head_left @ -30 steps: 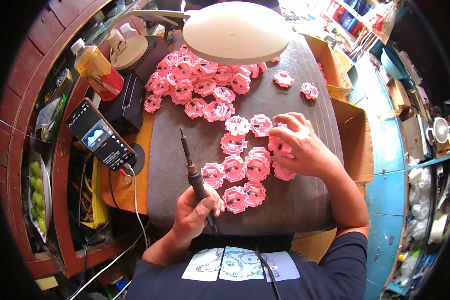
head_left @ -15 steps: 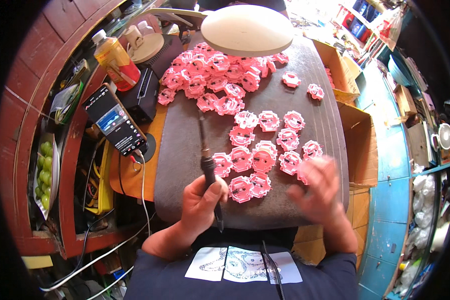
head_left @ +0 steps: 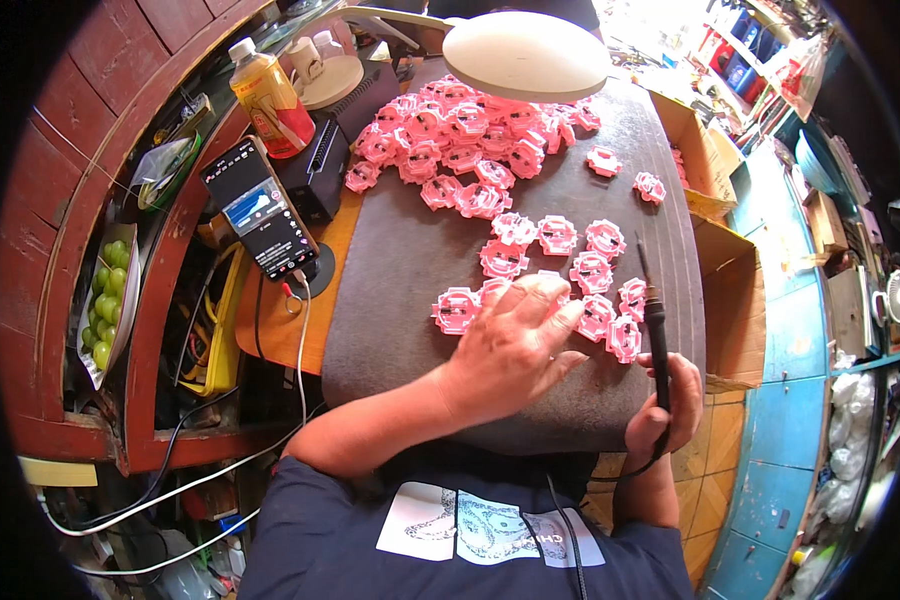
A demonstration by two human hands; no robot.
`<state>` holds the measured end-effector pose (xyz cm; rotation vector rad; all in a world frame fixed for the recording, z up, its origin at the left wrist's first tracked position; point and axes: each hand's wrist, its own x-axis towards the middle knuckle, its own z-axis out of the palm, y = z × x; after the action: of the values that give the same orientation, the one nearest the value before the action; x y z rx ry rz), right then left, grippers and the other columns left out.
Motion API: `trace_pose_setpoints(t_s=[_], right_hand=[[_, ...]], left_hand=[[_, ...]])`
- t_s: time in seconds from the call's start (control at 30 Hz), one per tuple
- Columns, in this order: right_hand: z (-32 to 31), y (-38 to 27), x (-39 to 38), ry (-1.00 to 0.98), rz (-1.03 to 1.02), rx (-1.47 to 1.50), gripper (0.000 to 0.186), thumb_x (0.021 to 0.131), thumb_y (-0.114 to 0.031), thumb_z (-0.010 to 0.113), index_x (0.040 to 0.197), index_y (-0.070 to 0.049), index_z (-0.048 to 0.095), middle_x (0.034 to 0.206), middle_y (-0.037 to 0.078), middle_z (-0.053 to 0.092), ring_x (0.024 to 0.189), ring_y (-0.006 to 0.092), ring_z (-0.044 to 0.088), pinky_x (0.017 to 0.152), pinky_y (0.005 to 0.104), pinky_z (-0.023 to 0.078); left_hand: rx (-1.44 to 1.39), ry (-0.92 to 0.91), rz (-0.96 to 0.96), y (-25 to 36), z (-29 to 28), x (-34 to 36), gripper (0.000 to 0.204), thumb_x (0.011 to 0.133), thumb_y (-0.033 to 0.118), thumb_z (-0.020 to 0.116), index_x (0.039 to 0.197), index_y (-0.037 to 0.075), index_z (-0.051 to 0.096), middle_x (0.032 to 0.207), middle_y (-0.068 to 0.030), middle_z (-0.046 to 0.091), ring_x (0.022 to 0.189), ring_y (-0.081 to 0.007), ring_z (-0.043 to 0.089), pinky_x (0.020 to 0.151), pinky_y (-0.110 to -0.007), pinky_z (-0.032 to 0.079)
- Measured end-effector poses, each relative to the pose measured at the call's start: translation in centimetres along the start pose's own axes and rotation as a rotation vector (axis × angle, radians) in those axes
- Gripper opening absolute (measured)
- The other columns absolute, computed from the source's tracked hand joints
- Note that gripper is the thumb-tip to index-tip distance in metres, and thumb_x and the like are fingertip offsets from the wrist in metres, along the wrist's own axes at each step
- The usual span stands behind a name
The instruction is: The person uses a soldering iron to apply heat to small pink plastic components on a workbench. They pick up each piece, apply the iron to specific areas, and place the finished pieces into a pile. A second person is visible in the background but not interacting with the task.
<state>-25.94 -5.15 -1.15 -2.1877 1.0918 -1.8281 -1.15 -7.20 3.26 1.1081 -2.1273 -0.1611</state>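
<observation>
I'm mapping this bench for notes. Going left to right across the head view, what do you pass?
Green grapes → phone on its stand → left hand on pink parts → soldering iron in the right hand → cardboard box.

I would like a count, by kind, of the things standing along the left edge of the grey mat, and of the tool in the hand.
Bottle: 1
Phone: 1
Black box: 1
Soldering iron, held in the right hand: 1
Total: 4
The pink parts on the grey mat are left out; the left hand covers some.
</observation>
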Motion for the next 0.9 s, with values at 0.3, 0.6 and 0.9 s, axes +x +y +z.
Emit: trace_pose_setpoints(t_s=[0.3,0.6,0.9], right_hand=[[0.7,0.9,-0.7,0.132,0.189,0.179,0.043,0.101,-0.03,0.072,0.127,0.004,0.064,0.118,0.018,0.062,0.089,0.0213,0.068,0.075,0.0319,0.055],[0.9,1.2,-1.2,0.251,0.294,0.296,0.042,0.098,-0.02,0.074,0.13,0.002,0.059,0.113,0.012,0.057,0.09,0.017,0.061,0.079,0.0296,0.052],[0.8,0.9,-0.9,0.198,0.359,0.313,0.038,0.097,-0.013,0.073,0.128,0.004,0.06,0.113,0.011,0.057,0.089,0.0149,0.06,0.08,0.0275,0.051]], left_hand=[[0.236,-0.178,-0.09,-2.9,-1.6,-4.0,0.07,0.093,0.055,0.069,0.144,0.008,0.058,0.146,-0.0135,0.055,0.143,-0.0345,0.045,0.118,-0.061,0.024],[0.2,-0.251,0.013,-1.1,-2.3,-3.3,0.067,0.089,0.05,0.076,0.138,0.007,0.062,0.145,-0.0142,0.056,0.141,-0.0344,0.048,0.118,-0.062,0.024],[0.222,-0.162,0.111,-0.3,-1.0,-4.7,0.061,0.082,0.039,0.085,0.133,0.011,0.067,0.148,-0.015,0.058,0.142,-0.0307,0.051,0.121,-0.061,0.025]])
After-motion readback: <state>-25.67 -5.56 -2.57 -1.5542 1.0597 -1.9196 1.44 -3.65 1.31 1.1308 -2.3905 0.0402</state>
